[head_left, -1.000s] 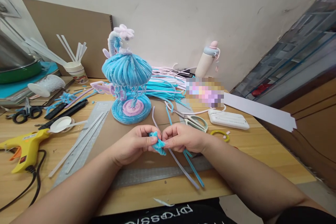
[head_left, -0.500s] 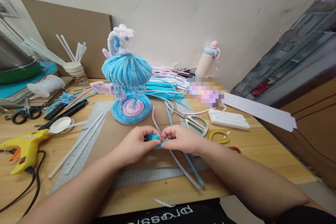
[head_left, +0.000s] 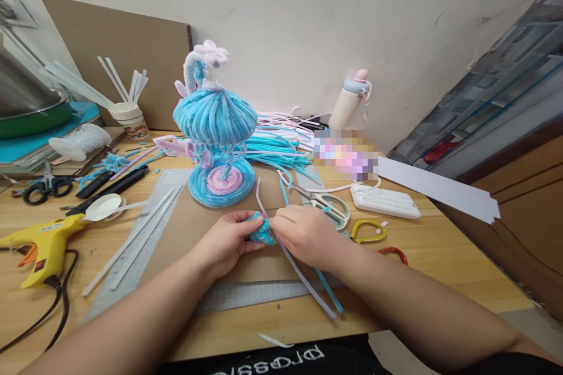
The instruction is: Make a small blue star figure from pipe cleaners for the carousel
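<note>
Blue bundle: one fuzzy blue bundle (head_left: 260,229), at the left hand's fingertips, above the brown board (head_left: 189,246); clock hours below are counted from it.
Left hand: one left hand (head_left: 226,240), thumb and fingers pinched closed on the bundle.
Right hand: one right hand (head_left: 303,237), fingers curled in at the bundle's 3 o'clock edge — I cannot tell what they grip.
Blue tip: one blue tip (head_left: 326,209) shows just beyond the right knuckles.
Loose stems: two near the hands — a lilac stem (head_left: 299,269) and a blue stem (head_left: 329,290), both reaching toward 4 o'clock.
Scissors: green-handled scissors (head_left: 314,195) at 2 o'clock, black-handled scissors (head_left: 47,183) at 9.
Loops: one yellow loop (head_left: 368,222) and one red loop (head_left: 391,249), both near 3.
Clear sticks: two clear sticks (head_left: 129,241) at 9.
Glue gun: one yellow glue gun (head_left: 50,243), farther out at 9 on the worktop (head_left: 448,258).
Jellyfish figure: one jellyfish figure (head_left: 215,114) at 11.
Changed since half a second ago: right hand turned knuckles-up, its thumb now hidden; blue tip newly visible; more of the bundle shows.
</note>
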The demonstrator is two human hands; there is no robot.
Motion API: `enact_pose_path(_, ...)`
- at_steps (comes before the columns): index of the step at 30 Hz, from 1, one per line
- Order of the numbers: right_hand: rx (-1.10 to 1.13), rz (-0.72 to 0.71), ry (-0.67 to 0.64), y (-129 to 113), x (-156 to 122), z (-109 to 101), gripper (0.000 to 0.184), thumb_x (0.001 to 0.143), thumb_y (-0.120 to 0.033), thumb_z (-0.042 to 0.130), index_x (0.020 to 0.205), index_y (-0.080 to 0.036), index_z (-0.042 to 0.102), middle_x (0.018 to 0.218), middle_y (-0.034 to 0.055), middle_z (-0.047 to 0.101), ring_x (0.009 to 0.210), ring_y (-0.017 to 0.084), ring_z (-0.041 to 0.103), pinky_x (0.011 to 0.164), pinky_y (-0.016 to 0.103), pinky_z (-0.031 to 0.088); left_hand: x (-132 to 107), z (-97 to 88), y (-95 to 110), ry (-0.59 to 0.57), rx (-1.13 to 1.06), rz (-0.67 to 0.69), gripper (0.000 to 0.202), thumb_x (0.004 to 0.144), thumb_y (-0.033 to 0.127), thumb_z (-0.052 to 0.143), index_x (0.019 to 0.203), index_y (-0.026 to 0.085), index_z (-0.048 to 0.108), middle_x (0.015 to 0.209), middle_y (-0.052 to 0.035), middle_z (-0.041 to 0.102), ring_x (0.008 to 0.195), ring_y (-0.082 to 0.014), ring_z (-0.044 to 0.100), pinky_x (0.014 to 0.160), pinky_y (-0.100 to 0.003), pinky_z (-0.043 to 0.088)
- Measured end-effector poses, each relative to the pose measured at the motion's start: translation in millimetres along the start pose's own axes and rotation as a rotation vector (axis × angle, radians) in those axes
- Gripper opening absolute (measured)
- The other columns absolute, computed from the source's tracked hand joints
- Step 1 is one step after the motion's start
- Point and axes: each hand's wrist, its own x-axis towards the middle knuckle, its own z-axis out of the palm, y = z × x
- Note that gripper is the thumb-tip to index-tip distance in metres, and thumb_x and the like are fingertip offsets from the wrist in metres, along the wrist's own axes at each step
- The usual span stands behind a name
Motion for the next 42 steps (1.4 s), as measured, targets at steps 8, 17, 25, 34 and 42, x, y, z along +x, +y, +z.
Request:
enact_pose_path(8, 0.106, 0.098, 0.137, -5.0, -0.7, 2.4, 0.023, 0.092, -0.018, 0.042, 0.072, -0.019, 0.053, 0.068, 0.0025, 0.057, 0.065, 0.015, 0.049, 0.060, 0.029, 0.032, 0.5, 0.8, -0.2, -0.027, -0.208, -0.049, 0.009, 0.082, 0.006, 0.061, 0.081, 0.011, 0.067, 0.075, -0.0053, 0.070, 0.067, -0.0147, 0.069, 0.063, -0.028, 0.061)
enact_pose_path(17, 0.330, 0.135, 0.192, -4.7, 2.0, 10.9, 0.025, 0.093, -0.024, 0.050, 0.115, -0.016, 0.056, 0.096, 0.0086, 0.069, 0.082, 0.021, 0.058, 0.073, 0.034, 0.044, -0.5, 3.5, 5.2, -0.030, -0.366, 0.070, 0.014, 0.086, 0.007, 0.056, 0.081, 0.013, 0.068, 0.080, -0.0037, 0.071, 0.074, -0.0138, 0.068, 0.072, -0.028, 0.059)
enact_pose_path(25, 0.679, 0.155, 0.315, 6.3, 2.4, 11.8, 0.028, 0.091, -0.015, 0.051, 0.117, -0.020, 0.057, 0.103, 0.0070, 0.066, 0.093, 0.017, 0.061, 0.081, 0.031, 0.048, -7.3, 2.1, 13.4, -0.082, -0.263, 0.091, 0.017, 0.085, 0.025, 0.060, 0.086, 0.012, 0.071, 0.081, -0.0061, 0.074, 0.072, -0.0150, 0.067, 0.065, -0.024, 0.053)
enact_pose_path(34, 0.763, 0.129, 0.274, 10.7, 5.5, 7.0, 0.029, 0.092, -0.011, 0.046, 0.116, -0.021, 0.060, 0.099, 0.0072, 0.063, 0.093, 0.018, 0.058, 0.082, 0.034, 0.047, -10.1, -1.1, 22.7, -0.109, -0.136, -0.046, 0.011, 0.082, 0.011, 0.060, 0.087, 0.011, 0.071, 0.085, -0.0076, 0.074, 0.077, -0.0165, 0.067, 0.074, -0.029, 0.054)
enact_pose_path(42, 0.811, 0.138, 0.291, 11.7, 6.3, 8.2, 0.029, 0.091, -0.011, 0.048, 0.114, -0.022, 0.062, 0.095, 0.0065, 0.063, 0.089, 0.017, 0.058, 0.079, 0.034, 0.048, -13.5, 0.5, 27.6, -0.056, -0.137, -0.167, 0.017, 0.083, 0.009, 0.056, 0.092, 0.007, 0.070, 0.086, -0.0098, 0.073, 0.077, -0.0174, 0.066, 0.074, -0.031, 0.054)
